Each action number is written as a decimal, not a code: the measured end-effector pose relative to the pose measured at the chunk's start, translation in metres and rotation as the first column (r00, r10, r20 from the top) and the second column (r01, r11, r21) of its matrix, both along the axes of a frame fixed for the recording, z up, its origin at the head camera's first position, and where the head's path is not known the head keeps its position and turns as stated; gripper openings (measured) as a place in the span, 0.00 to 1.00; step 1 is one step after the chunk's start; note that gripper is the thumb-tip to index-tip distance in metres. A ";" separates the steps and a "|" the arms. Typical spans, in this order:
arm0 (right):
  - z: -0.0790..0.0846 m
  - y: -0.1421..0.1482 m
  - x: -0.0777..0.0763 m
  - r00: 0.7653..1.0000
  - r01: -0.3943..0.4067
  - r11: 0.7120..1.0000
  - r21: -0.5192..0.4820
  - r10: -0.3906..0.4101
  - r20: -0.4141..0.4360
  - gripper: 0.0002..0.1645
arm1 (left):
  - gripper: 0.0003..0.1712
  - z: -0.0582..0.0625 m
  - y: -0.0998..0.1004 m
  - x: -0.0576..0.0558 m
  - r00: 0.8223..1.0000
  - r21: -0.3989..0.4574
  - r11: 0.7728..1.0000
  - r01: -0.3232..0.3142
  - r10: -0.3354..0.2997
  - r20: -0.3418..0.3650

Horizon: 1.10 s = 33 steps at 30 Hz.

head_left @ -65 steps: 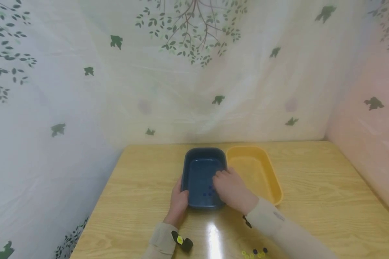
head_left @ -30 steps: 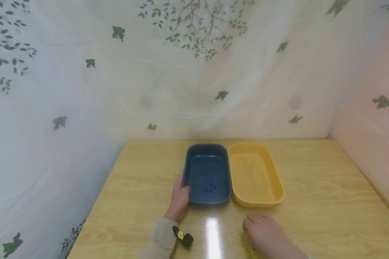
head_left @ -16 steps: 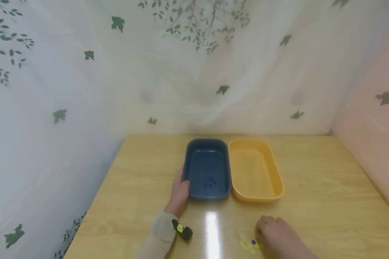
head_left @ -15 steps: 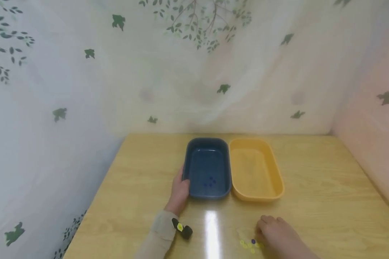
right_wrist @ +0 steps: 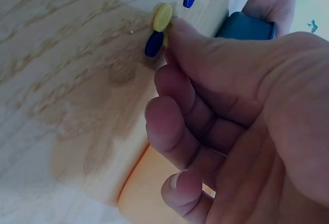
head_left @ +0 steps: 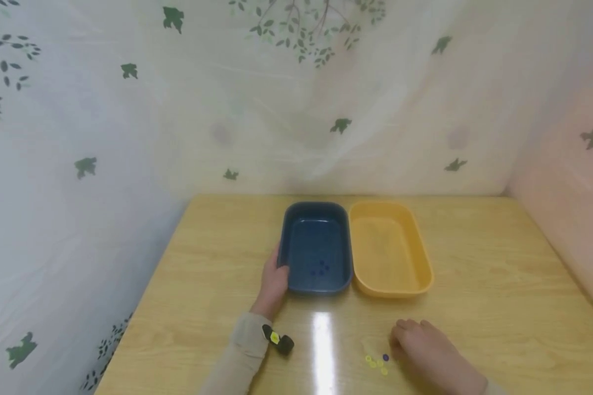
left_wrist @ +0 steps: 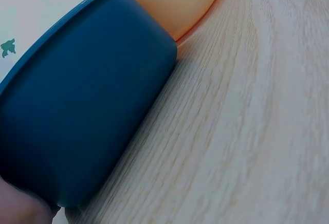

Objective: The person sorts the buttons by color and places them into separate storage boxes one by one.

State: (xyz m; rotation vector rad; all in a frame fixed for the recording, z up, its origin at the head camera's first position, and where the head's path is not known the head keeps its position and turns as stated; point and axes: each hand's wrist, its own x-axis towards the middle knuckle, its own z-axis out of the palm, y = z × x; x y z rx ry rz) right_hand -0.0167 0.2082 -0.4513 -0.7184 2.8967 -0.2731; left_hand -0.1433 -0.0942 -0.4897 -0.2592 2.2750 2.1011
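My left hand [head_left: 273, 282] grips the left side of the dark blue tray [head_left: 283, 244], thumb at the rim. Several small blue discs [head_left: 321, 265] lie inside it. My right hand [right_wrist: 221, 106] is low over the wood table with fingers curled. Its thumb and index fingertips are right at a dark blue disc [right_wrist: 154, 44] and a yellow disc [right_wrist: 163, 17]; I cannot tell whether it pinches either. Left of that hand, several yellow discs [head_left: 380, 363] and another blue disc [head_left: 385, 357] lie loose on the table.
A yellow tray [head_left: 427, 269] stands right beside the blue tray, beyond my right hand. The wood table [head_left: 499, 263] runs back to a white curtain [head_left: 277, 137] printed with leaves. A pinkish curtain [head_left: 563, 208] hangs along the right edge.
My right hand has come from over the blue tray to the discs on the table, then shifted slightly right. My left hand keeps hold of the blue tray. The head view has tilted down.
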 end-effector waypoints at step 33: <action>-0.009 0.007 -0.028 0.997 0.000 0.982 -0.187 -0.015 -0.080 0.10 | 0.43 -0.002 -0.001 -0.004 1.000 0.000 1.000 0.012 -0.012 -0.014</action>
